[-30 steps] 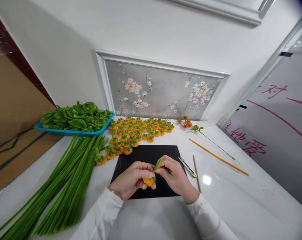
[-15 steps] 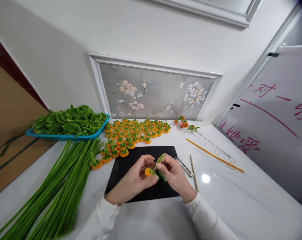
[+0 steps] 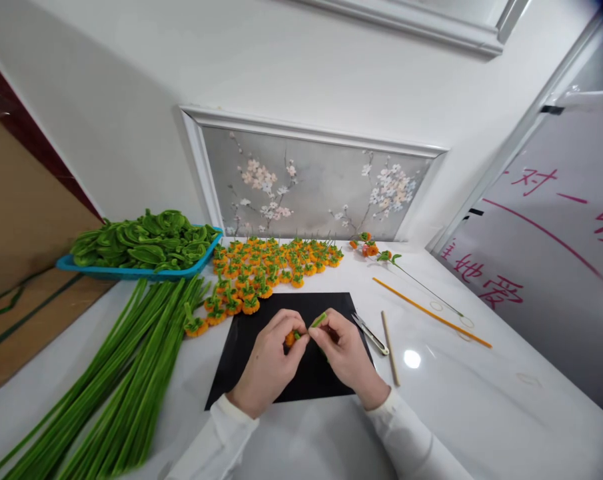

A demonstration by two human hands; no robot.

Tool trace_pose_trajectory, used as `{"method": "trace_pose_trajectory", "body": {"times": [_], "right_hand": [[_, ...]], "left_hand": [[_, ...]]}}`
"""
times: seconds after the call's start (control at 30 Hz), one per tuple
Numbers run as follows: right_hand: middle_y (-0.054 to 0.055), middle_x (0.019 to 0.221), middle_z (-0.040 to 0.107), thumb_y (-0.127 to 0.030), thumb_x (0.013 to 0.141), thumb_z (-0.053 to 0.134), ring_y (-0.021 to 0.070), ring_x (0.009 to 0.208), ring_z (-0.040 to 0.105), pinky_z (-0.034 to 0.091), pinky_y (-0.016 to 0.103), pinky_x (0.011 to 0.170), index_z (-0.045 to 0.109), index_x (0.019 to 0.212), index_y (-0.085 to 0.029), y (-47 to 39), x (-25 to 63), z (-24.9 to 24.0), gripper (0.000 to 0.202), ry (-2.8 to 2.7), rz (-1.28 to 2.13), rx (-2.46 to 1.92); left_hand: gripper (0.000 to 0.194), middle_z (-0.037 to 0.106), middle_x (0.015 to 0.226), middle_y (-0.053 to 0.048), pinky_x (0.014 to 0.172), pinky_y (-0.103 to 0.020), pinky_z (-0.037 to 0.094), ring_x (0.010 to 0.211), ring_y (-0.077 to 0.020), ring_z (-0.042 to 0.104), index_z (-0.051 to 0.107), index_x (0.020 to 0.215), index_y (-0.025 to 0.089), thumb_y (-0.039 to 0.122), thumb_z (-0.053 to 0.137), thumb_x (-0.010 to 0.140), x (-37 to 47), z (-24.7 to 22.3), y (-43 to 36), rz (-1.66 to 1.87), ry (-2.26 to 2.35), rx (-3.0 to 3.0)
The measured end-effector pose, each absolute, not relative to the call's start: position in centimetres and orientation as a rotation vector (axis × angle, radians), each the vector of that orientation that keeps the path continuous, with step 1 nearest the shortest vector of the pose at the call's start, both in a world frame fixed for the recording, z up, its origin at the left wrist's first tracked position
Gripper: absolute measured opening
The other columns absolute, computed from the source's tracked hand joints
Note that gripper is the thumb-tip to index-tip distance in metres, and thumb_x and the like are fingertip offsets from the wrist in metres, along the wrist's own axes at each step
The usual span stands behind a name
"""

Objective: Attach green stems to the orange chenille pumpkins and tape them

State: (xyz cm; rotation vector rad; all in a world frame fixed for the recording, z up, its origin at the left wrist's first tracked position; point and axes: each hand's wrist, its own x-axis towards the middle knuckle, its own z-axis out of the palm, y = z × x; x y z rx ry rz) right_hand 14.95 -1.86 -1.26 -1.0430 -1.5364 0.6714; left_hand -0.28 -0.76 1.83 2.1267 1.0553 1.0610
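Note:
Over the black mat [image 3: 326, 383], my left hand [image 3: 274, 357] is closed around a small orange flower [image 3: 290, 339], which shows only partly between its fingers. Close beside it, my right hand [image 3: 344, 347] pinches a green fuzzy stem [image 3: 320, 320]. The fingertips of both hands meet or nearly meet at the flower's green part. Many orange flowers with green tops [image 3: 276, 260] stand in rows behind the mat.
Long green stems [image 3: 126, 373] lie at the left, below a blue tray [image 3: 136, 272] of green leaves [image 3: 151, 247]. Right of the mat are snips [image 3: 371, 333], a wooden stick [image 3: 390, 350], an orange stem [image 3: 431, 312] and a wired flower spray [image 3: 371, 249].
My left hand has turned palm-down, its fingers now covering most of the orange flower. Its fingertips have come closer to those of my right hand.

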Motion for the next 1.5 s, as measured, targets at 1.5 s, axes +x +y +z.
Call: {"method": "trace_pose_trajectory", "body": {"times": [1.5], "right_hand": [[0.001,0.078,0.059,-0.019,0.085,0.059,0.0127,0.065,0.055,0.043,0.024,0.056,0.070,0.087,-0.022,-2.2,16.2,-0.1,0.012,-1.651,0.692,-1.022]], "left_hand": [[0.011,0.050,0.109,-0.006,0.066,-0.029,0.060,0.077,-0.0132,0.060,0.062,0.072,0.013,0.024,0.061,0.077,-0.4,1.8,-0.7,0.921,0.921,1.511]]}}
